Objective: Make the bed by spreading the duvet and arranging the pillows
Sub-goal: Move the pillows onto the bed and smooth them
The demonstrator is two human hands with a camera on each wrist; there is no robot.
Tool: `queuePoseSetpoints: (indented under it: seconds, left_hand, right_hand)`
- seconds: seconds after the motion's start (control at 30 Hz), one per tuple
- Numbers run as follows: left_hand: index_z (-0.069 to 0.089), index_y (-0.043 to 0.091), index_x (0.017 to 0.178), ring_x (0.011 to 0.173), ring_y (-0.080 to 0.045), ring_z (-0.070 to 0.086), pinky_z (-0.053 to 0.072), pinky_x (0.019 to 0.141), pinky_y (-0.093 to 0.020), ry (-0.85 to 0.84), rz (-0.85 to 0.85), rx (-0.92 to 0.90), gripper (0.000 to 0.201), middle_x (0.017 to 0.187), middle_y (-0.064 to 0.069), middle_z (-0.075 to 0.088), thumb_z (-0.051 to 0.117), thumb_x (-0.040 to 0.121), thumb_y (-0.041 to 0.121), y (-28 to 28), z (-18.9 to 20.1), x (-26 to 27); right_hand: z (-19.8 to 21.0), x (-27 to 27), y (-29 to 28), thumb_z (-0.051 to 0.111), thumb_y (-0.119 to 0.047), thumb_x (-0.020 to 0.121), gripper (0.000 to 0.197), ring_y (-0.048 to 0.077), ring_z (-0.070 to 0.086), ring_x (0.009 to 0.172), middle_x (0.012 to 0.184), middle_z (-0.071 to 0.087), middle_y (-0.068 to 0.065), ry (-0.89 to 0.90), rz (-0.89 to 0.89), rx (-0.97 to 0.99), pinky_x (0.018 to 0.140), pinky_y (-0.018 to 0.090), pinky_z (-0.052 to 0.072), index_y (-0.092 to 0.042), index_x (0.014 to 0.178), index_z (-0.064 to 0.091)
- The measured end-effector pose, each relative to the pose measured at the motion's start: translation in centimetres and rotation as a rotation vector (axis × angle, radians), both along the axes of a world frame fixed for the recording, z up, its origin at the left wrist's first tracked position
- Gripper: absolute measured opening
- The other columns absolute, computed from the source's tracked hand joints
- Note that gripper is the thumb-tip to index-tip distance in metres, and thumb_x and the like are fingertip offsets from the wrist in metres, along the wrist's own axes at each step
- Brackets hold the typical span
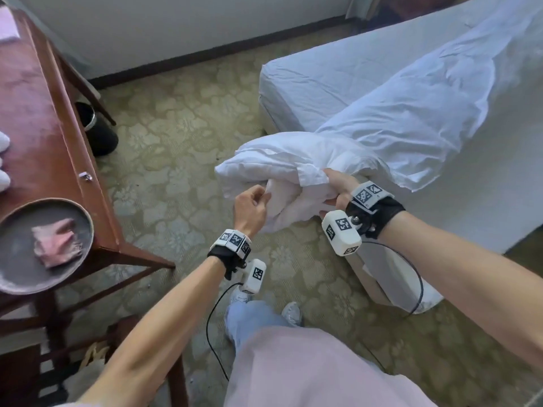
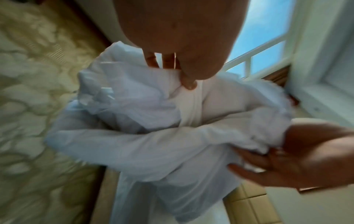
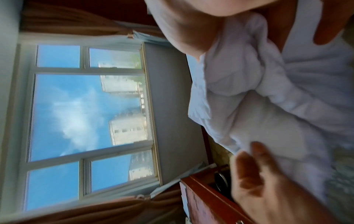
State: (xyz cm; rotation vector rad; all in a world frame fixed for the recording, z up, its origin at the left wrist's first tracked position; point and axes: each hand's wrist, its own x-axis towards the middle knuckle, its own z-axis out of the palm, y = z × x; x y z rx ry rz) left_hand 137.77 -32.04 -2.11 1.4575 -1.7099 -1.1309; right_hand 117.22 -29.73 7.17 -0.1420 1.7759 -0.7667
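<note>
A white duvet [image 1: 279, 163] runs in a long crumpled band from the bed [image 1: 317, 80] down to my hands, its bunched end held above the carpet. My left hand [image 1: 255, 201] pinches a fold at that end; in the left wrist view the left hand's thumb [image 2: 188, 83] presses into the duvet [image 2: 143, 136]. My right hand [image 1: 335, 185] grips a thick gather of the cloth beside it, fingers curled round it. In the right wrist view the right hand [image 3: 191, 25] clutches the duvet [image 3: 268, 106], with the left hand [image 3: 258, 181] below. No pillow is clearly in view.
A wooden desk [image 1: 44, 118] stands at the left with a round tray [image 1: 17, 277] holding a pink cloth [image 1: 55, 242]. A black bin [image 1: 97, 130] sits under it. Patterned carpet [image 1: 182, 136] lies between desk and bed. A window [image 3: 86, 113] shows behind.
</note>
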Motion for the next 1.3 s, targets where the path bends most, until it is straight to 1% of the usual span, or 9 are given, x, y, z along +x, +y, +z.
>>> queuePoseSetpoints:
  seconds: [0.23, 0.43, 0.5, 0.7, 0.8, 1.0, 1.13, 1.2, 1.3]
  left_hand:
    - [0.069, 0.016, 0.076, 0.060, 0.000, 0.053, 0.038, 0.056, -0.018, 0.070, -0.035, -0.213, 0.016, 0.067, 0.013, 0.061, 0.072, 0.091, 0.019, 8.0, 6.1, -5.4]
    - [0.075, 0.011, 0.086, 0.056, -0.002, 0.057, 0.044, 0.053, -0.023, 0.109, -0.041, -0.061, 0.018, 0.072, 0.009, 0.070, 0.065, 0.095, 0.023, 12.5, 3.6, -7.9]
    - [0.076, 0.010, 0.087, 0.061, -0.008, 0.064, 0.051, 0.053, -0.032, 0.120, -0.049, -0.034, 0.019, 0.077, 0.004, 0.074, 0.064, 0.096, 0.022, 12.5, 3.4, -8.0]
    - [0.065, 0.019, 0.133, 0.123, -0.007, 0.059, 0.048, 0.105, -0.026, 0.050, -0.421, -0.123, 0.042, 0.132, 0.006, 0.066, 0.055, 0.097, 0.000, 14.4, 3.0, -3.0]
    - [0.063, 0.021, 0.127, 0.115, -0.010, 0.062, 0.054, 0.092, -0.031, 0.099, 0.042, 0.196, 0.029, 0.124, 0.006, 0.066, 0.058, 0.101, 0.030, 13.6, 0.8, 0.5]
    - [0.024, 0.029, 0.157, 0.139, -0.052, 0.034, 0.039, 0.098, -0.074, 0.763, 0.426, 1.348, 0.141, 0.160, -0.021, 0.026, 0.066, 0.041, 0.098, 4.2, -5.8, 1.2]
    - [0.058, 0.026, 0.131, 0.126, -0.039, 0.055, 0.038, 0.108, -0.064, 0.869, 0.314, 1.176, 0.084, 0.135, -0.011, 0.062, 0.038, 0.079, 0.089, -2.0, -6.0, -0.7]
    - [0.056, 0.015, 0.138, 0.118, -0.029, 0.061, 0.043, 0.105, -0.051, 0.691, 0.266, 1.077, 0.063, 0.138, -0.013, 0.062, 0.034, 0.100, 0.061, -5.9, -5.1, -1.6]
    - [0.075, 0.009, 0.108, 0.062, -0.012, 0.070, 0.055, 0.073, -0.030, 0.568, 0.144, 0.927, 0.043, 0.084, -0.005, 0.075, 0.036, 0.106, 0.025, -11.8, -0.5, -3.1]
  right_hand:
    - [2.5, -0.3, 3.7, 0.063, -0.050, 0.091, 0.046, 0.027, 0.068, 0.073, 0.100, 0.074, 0.011, -0.130, 0.069, 0.104, 0.055, 0.031, 0.054, -0.013, 0.119, 0.070]
    - [1.0, -0.7, 7.0, 0.048, -0.067, 0.095, 0.060, 0.035, 0.058, 0.106, 0.107, 0.064, 0.020, -0.311, 0.183, 0.188, 0.071, 0.048, 0.046, -0.010, 0.105, 0.064]
    - [0.3, 0.0, 7.7, 0.058, -0.056, 0.092, 0.044, 0.028, 0.057, 0.086, 0.087, 0.062, 0.013, -0.307, 0.211, 0.189, 0.070, 0.038, 0.044, -0.012, 0.089, 0.063]
    - [-0.1, 1.0, 6.6, 0.052, -0.020, 0.091, 0.026, 0.030, 0.059, 0.068, 0.082, 0.061, 0.020, -0.290, 0.151, 0.153, 0.061, 0.035, 0.051, 0.004, 0.100, 0.058]
    - [1.7, 1.1, 5.0, 0.051, -0.015, 0.097, 0.021, 0.030, 0.058, 0.071, 0.076, 0.063, 0.021, -0.215, 0.125, 0.099, 0.066, 0.039, 0.049, 0.004, 0.101, 0.058]
    - [4.1, -1.5, 1.4, 0.053, -0.020, 0.096, 0.019, 0.024, 0.056, 0.075, 0.087, 0.056, 0.014, -0.205, 0.147, 0.131, 0.070, 0.033, 0.051, -0.001, 0.092, 0.051]
    - [5.0, -6.6, 1.2, 0.078, -0.019, 0.067, 0.032, 0.023, 0.055, 0.101, 0.105, 0.059, 0.011, -0.248, 0.043, 0.121, 0.115, 0.031, 0.032, -0.002, 0.091, 0.065]
    - [5.2, -9.2, 2.0, 0.087, -0.015, 0.049, 0.055, 0.019, 0.058, 0.114, 0.118, 0.065, 0.008, -0.282, -0.027, 0.090, 0.118, 0.037, 0.033, 0.004, 0.099, 0.073]
    - [5.7, -11.9, 3.3, 0.090, -0.018, 0.055, 0.090, 0.026, 0.053, 0.135, 0.144, 0.058, 0.012, -0.367, -0.125, 0.012, 0.116, 0.049, 0.039, -0.004, 0.139, 0.059]
